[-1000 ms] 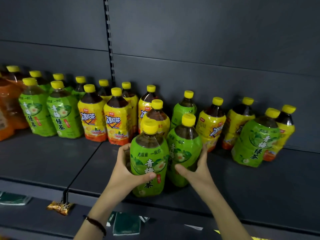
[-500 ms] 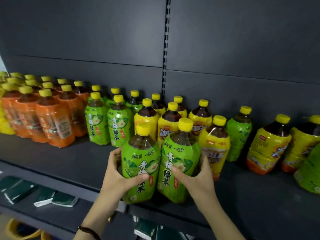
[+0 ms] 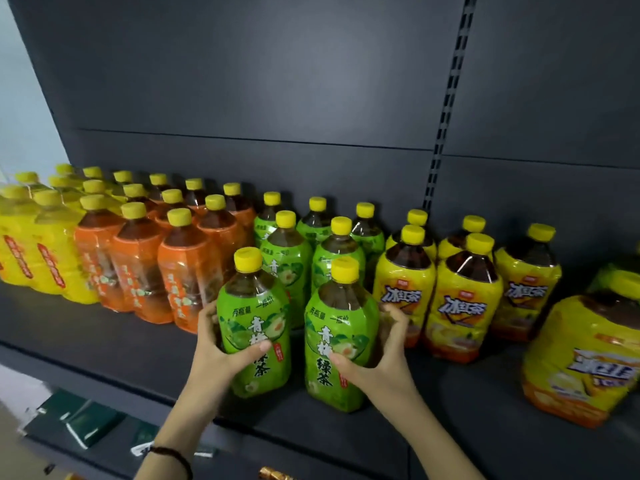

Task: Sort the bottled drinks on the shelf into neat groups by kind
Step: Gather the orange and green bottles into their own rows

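Left hand (image 3: 216,344) wraps one green-labelled, yellow-capped plastic tea bottle (image 3: 256,327), right hand (image 3: 377,351) clasps its twin (image 3: 337,337), both upright on the dark shelf (image 3: 114,344).

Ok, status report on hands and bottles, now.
Left hand grips one green tea bottle, right hand grips another. Both upright on shelf, before the green group. Nothing in the way.

Two bottles (image 3: 294,327) before bottle rows (image 3: 311,237), on shelf (image 3: 104,341).
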Tool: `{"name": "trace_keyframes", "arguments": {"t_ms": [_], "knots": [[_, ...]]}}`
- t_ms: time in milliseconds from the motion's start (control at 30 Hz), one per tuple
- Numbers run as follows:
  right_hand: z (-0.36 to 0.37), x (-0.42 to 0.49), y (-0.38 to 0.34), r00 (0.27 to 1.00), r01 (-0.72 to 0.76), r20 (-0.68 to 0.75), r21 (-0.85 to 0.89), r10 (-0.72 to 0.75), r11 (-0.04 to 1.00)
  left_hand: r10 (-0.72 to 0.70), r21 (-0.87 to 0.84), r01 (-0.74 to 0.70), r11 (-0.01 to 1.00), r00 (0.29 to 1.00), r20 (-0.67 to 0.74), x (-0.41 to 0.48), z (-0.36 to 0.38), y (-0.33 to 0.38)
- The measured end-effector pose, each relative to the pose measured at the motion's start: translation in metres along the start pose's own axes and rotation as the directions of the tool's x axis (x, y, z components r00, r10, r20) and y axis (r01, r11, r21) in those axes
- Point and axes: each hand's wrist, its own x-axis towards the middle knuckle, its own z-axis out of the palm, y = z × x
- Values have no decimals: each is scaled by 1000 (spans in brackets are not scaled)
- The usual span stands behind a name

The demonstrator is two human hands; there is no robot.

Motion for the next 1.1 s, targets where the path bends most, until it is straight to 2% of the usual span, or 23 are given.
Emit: {"name": "trace_keyframes", "arguments": {"t_ms": [267,500,633,900,967,1100], "knots": [[4,6,-1,995,34,-94,-30,-37,999,-71,-27,77,997,981,179,62,-22,-15],[0,5,-1,989,66,-131,-46,-71,997,-108,-4,119,993,914,392,87,-13,-14],[-6,2,-2,989,66,-128,-52,-72,996,-100,-20,119,993,910,403,85,-6,-19],[-8,0,-2,985,69,-156,-59,-77,996,-106,3,121,993,857,505,88,-3,-12],[-6,0,-1,984,68,-158,-57,-77,996,-100,3,112,994,874,475,87,-8,-10],[-5,0,1,983,68,-164,-79,-80,995,-49,11,48,999,942,332,81,-17,-11]]}}
